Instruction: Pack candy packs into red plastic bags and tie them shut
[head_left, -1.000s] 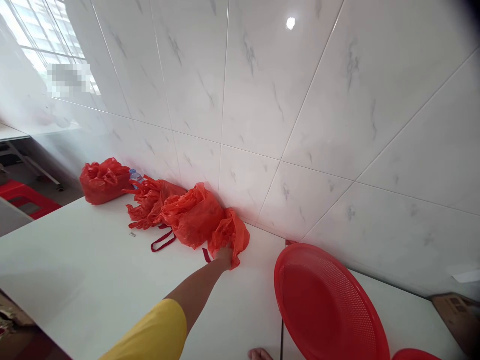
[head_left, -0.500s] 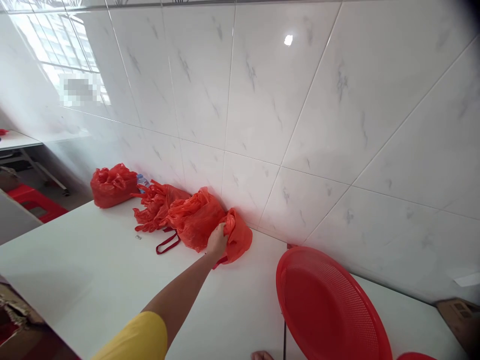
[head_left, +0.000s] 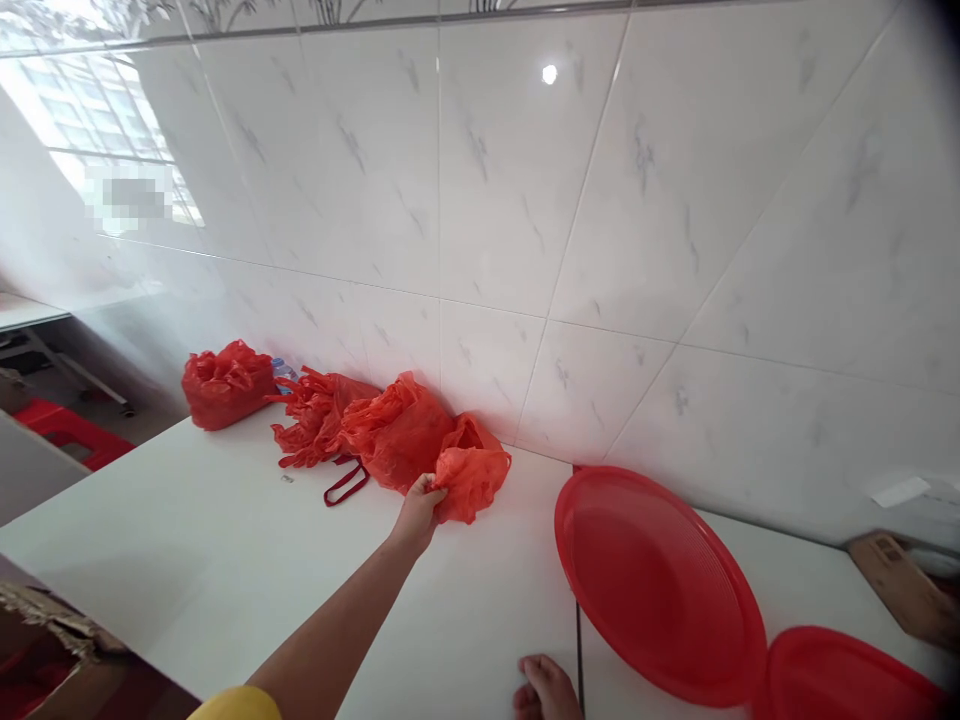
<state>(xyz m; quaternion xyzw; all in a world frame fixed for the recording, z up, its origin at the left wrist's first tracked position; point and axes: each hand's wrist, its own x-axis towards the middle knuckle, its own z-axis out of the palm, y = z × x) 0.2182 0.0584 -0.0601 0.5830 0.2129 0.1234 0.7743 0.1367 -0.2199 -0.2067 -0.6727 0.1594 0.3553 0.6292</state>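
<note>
My left hand [head_left: 420, 508] reaches out over the white table and pinches the near edge of a thin red plastic bag [head_left: 474, 482]. That bag is the rightmost in a row along the tiled wall. Directly left of it sits a fuller red plastic bag [head_left: 397, 432], and beyond that a crumpled red plastic bag [head_left: 319, 415]. A dark red strap [head_left: 346, 484] pokes out in front of them. Low in the view, my right hand [head_left: 550, 688] is over the table with its fingers curled in; nothing shows in it.
Right of my right hand lies a large red plastic basket [head_left: 660, 580], with another red basket [head_left: 847, 675] beside it. A cardboard box [head_left: 904, 590] stands far right. Farther left are a red bag [head_left: 229, 385] and a plastic bottle [head_left: 283, 372]. A torn carton [head_left: 82, 660] is at lower left.
My left hand has drawn the rightmost bag's upper part down and toward me, so it now hangs forward. My right hand has come further into view from below.
</note>
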